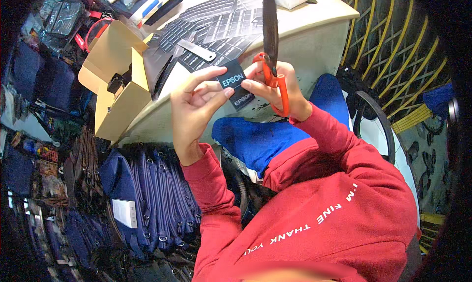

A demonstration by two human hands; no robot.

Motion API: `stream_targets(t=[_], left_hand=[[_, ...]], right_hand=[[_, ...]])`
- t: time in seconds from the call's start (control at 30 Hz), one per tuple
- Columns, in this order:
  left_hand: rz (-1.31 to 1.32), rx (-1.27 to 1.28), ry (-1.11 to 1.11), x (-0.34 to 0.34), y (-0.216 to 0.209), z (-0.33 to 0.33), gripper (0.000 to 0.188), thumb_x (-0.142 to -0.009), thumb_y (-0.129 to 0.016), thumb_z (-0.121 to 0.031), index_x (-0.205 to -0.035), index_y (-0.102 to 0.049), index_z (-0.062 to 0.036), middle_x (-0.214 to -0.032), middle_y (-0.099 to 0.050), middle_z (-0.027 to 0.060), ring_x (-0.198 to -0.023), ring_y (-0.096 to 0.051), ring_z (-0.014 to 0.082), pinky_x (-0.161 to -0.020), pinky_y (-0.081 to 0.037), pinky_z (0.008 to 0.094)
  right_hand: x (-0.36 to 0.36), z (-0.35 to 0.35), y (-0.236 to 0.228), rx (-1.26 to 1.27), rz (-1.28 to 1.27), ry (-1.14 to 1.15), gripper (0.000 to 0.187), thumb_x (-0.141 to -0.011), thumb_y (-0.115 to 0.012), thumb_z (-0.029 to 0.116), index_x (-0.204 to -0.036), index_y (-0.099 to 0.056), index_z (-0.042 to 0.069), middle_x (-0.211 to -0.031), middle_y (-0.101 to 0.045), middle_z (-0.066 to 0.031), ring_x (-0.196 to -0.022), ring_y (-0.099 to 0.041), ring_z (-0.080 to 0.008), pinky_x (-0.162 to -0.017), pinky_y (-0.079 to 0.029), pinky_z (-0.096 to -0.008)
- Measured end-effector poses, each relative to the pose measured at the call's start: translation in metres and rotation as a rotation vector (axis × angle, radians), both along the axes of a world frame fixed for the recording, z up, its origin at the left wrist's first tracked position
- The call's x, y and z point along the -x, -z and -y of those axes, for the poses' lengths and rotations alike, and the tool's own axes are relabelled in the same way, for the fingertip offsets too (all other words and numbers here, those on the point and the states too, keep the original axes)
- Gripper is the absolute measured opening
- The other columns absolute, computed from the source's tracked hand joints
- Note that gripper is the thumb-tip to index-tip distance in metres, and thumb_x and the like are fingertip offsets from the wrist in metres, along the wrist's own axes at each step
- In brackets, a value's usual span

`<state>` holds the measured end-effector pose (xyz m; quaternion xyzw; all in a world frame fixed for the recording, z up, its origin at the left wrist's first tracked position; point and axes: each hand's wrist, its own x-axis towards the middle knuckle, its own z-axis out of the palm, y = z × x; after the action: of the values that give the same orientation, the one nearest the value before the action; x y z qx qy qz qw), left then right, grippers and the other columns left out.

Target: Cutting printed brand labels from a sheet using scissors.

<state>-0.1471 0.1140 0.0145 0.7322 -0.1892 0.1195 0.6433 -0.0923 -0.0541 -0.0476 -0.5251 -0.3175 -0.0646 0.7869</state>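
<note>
Between the fingertips of both hands is a small piece of black printed labels (pixel 232 76) with white lettering. My left hand (pixel 189 107) pinches its left edge between thumb and fingers. My right hand (pixel 282 83) pinches the opposite edge, and also carries a pair of scissors with orange handles (pixel 283 97). The dark scissor blades (pixel 270 29) point away from me, upright in view. Both hands are raised just in front of the table's near edge. Beyond them, several black label sheets (pixel 231 26) lie overlapping on the white table (pixel 324 14), with a metal ruler (pixel 196 51) on top.
An open cardboard box (pixel 120 107) with a black item inside stands at the table's left edge. Navy straps with metal rings (pixel 162 198) are bundled at the lower left, near a small white box (pixel 124 213). A yellow folding gate (pixel 393 41) stands at the right.
</note>
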Motion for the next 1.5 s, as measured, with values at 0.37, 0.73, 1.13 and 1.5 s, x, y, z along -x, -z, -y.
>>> stream_targets(t=[0.37, 0.73, 1.13, 1.5], left_hand=[[0.003, 0.026, -0.094, 0.0, 0.0, 0.01, 0.04, -0.069, -0.07, 0.012, -0.106, -0.061, 0.0025, -0.076, -0.054, -0.0013, -0.064, -0.05, 0.0023, -0.055, -0.042, 0.0156], [0.09, 0.043, -0.148, 0.012, -0.011, -0.014, 0.05, -0.065, -0.072, 0.012, -0.112, -0.059, 0.0021, -0.083, -0.054, 0.0006, -0.065, -0.053, 0.0041, -0.058, -0.046, 0.0173], [0.156, -0.087, -0.161, 0.029, -0.022, -0.025, 0.062, -0.058, -0.075, 0.015, -0.117, -0.058, 0.0015, -0.089, -0.052, 0.0007, -0.067, -0.05, 0.0031, -0.059, -0.048, 0.0172], [0.019, -0.177, 0.121, 0.03, -0.022, -0.028, 0.062, -0.062, -0.075, 0.011, -0.12, -0.056, -0.0008, -0.096, -0.053, 0.0014, -0.074, -0.053, 0.0033, -0.069, -0.049, 0.0189]], right_hand=[[0.009, 0.011, -0.009, 0.1, 0.062, -0.003, 0.015, -0.082, -0.068, 0.013, -0.083, -0.056, 0.004, -0.068, -0.047, 0.0058, -0.063, -0.04, -0.0017, -0.054, -0.036, -0.0186], [0.009, 0.069, -0.003, 0.468, 0.077, -0.117, 0.013, -0.085, -0.057, 0.011, -0.08, -0.046, 0.007, -0.065, -0.039, 0.0044, -0.057, -0.037, -0.0024, -0.049, -0.03, -0.0186], [0.003, 0.097, -0.028, 1.015, 0.336, -0.329, 0.035, -0.081, -0.061, 0.034, -0.088, -0.047, 0.003, -0.072, -0.048, -0.0088, -0.063, -0.048, -0.0219, -0.059, -0.04, -0.0342], [-0.002, 0.102, -0.05, 1.076, 0.122, -0.676, 0.048, -0.082, -0.055, 0.049, -0.089, -0.052, 0.001, -0.071, -0.051, -0.0033, -0.065, -0.047, -0.0121, -0.057, -0.041, -0.0286]])
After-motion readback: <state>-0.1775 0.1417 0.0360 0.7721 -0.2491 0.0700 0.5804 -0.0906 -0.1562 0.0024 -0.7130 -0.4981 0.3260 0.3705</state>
